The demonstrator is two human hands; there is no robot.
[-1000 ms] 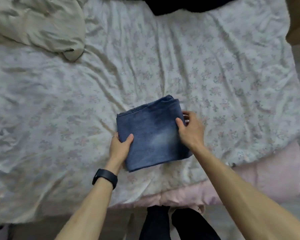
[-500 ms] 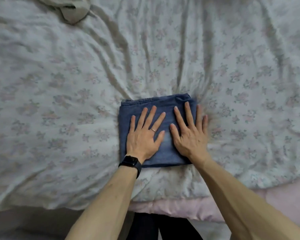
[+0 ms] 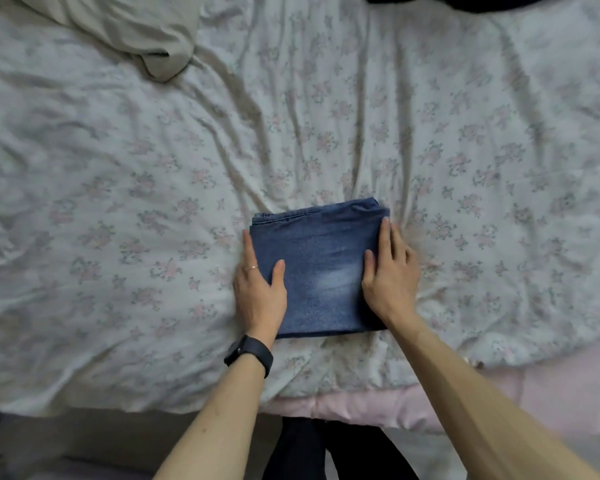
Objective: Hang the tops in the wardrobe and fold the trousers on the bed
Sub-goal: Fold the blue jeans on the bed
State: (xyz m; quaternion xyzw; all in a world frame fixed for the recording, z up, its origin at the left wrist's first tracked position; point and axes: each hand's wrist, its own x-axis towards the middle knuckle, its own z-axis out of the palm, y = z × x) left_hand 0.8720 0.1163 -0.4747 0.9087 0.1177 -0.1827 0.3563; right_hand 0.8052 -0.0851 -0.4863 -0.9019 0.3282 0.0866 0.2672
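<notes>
The folded jeans [image 3: 321,271] lie on the bed [image 3: 146,174] between the hands. The left hand [image 3: 258,292] flanks their left edge and the right hand [image 3: 390,282] their right, fingers straight, thumbs resting on top. Half a second ago both palms pressed flat on the denim.

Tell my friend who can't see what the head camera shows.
A folded pair of blue jeans lies on a flowery bed sheet, with the left hand at its left edge and the right hand at its right edge. Crumpled beige cloth lies top left.
</notes>
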